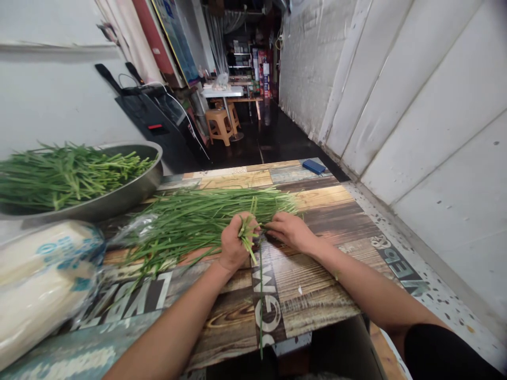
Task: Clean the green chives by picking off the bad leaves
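Observation:
My left hand is closed around a small bunch of garlic chives, their pale cut ends poking out of the fist. Just to its right, my right hand has its fingers drawn together; what they pinch, if anything, is hidden. Between the two hands a single chive blade hangs down past the table's near edge. Behind both hands a loose heap of chives lies across the table, pale stem ends to the right.
A metal basin full of chives stands at the left. In front of it are plastic-wrapped white packages and a crumpled clear bag. A blue box lies at the table's far right corner. Stools stand beyond.

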Available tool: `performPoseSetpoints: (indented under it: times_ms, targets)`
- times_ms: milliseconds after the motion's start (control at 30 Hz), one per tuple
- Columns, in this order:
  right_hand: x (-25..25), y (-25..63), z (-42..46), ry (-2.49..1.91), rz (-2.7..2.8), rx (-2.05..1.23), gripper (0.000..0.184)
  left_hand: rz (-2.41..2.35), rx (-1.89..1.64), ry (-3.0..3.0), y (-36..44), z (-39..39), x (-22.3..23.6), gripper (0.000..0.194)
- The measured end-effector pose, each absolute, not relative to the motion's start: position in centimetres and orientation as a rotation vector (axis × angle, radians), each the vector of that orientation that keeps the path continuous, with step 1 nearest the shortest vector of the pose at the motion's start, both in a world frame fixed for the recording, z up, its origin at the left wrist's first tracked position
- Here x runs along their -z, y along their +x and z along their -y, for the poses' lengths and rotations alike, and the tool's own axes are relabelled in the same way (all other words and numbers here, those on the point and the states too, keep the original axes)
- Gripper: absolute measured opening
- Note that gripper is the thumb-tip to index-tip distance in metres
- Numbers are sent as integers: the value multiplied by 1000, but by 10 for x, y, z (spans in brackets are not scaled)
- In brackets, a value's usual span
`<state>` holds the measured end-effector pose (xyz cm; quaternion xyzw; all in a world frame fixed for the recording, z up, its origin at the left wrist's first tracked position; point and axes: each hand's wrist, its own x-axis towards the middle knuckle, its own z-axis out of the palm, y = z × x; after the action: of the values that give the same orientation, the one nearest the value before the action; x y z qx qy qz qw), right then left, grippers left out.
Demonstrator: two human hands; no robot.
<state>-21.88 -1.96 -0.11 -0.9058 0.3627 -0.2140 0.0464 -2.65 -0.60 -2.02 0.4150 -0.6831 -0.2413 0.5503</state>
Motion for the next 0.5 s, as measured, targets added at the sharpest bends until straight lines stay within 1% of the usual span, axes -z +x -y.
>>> performPoseSetpoints:
  times_ms: [133,267,367,433,500]
  targets:
    - [7,-220,24,-2860,-1141,673,30,1822,464,971,-22,4,13,18]
    - [14,-227,30,-2852,-1374,692,32,1872,315,964,-17,4,-14,25]
    - [18,-232,33,-2807,-1510,679,30,1774,190,1053,-4,6,-48,19]
    - [20,-234,33,-2786,-1542,671,29,1711,-4,1125,10,7,-79,20]
    - [20,-233,33,-2756,-1562,693,29,1631,-212,1095,23,7,-113,16]
